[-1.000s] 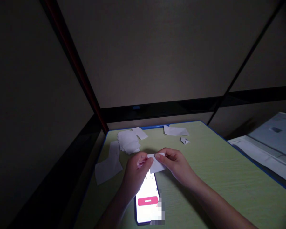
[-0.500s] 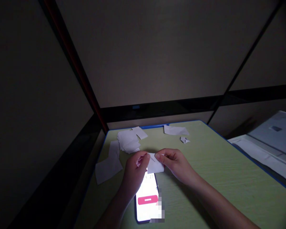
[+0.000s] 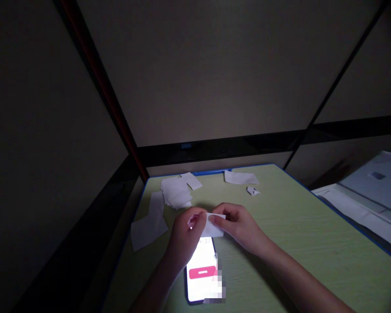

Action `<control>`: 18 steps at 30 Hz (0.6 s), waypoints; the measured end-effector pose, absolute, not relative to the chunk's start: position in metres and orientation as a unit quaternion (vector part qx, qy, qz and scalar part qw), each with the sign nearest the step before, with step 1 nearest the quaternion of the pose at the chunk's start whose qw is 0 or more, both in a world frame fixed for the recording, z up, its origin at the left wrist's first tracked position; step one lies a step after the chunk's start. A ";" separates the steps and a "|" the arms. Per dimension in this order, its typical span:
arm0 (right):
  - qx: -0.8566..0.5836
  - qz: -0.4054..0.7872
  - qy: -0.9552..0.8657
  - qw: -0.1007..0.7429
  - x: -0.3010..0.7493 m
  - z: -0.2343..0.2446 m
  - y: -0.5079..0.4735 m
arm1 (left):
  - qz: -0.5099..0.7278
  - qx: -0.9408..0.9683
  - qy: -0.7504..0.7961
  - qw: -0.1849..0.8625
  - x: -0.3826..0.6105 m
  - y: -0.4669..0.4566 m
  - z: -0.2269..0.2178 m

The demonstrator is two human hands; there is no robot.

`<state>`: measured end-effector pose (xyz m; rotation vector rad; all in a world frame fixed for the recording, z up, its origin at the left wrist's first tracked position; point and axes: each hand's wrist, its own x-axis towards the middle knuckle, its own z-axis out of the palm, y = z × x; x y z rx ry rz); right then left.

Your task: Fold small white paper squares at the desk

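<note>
Both my hands pinch one small white paper piece point(image 3: 214, 228) above a green table point(image 3: 296, 234). My left hand point(image 3: 185, 234) grips its left edge with thumb and fingers closed. My right hand point(image 3: 237, 224) holds the right edge the same way. The paper hangs just over the top end of a lit phone point(image 3: 202, 271), whose white screen shows a pink button. The hands nearly touch each other around the paper.
A stack of white paper pieces point(image 3: 176, 193) lies at the table's far left, with more sheets point(image 3: 148, 228) near the left edge. Another sheet point(image 3: 240, 177) and a small crumpled bit point(image 3: 253, 191) lie at the far edge. White panels point(image 3: 361, 204) stand to the right.
My two hands have drawn closer together on the paper piece, which looks folded smaller. The phone and the loose papers have not moved.
</note>
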<state>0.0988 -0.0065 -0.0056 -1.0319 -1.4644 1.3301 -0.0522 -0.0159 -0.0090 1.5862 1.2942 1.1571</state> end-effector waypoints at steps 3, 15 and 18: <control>-0.412 0.531 -0.594 0.442 0.099 -0.007 -0.007 | 0.449 0.639 0.513 0.356 -0.052 -0.017 -0.008; -0.374 0.545 -0.601 0.449 0.101 -0.006 -0.012 | 0.444 0.685 0.491 0.303 -0.053 -0.021 -0.006; -0.376 0.564 -0.586 0.444 0.102 -0.007 -0.010 | 0.453 0.678 0.475 0.331 -0.054 -0.020 -0.006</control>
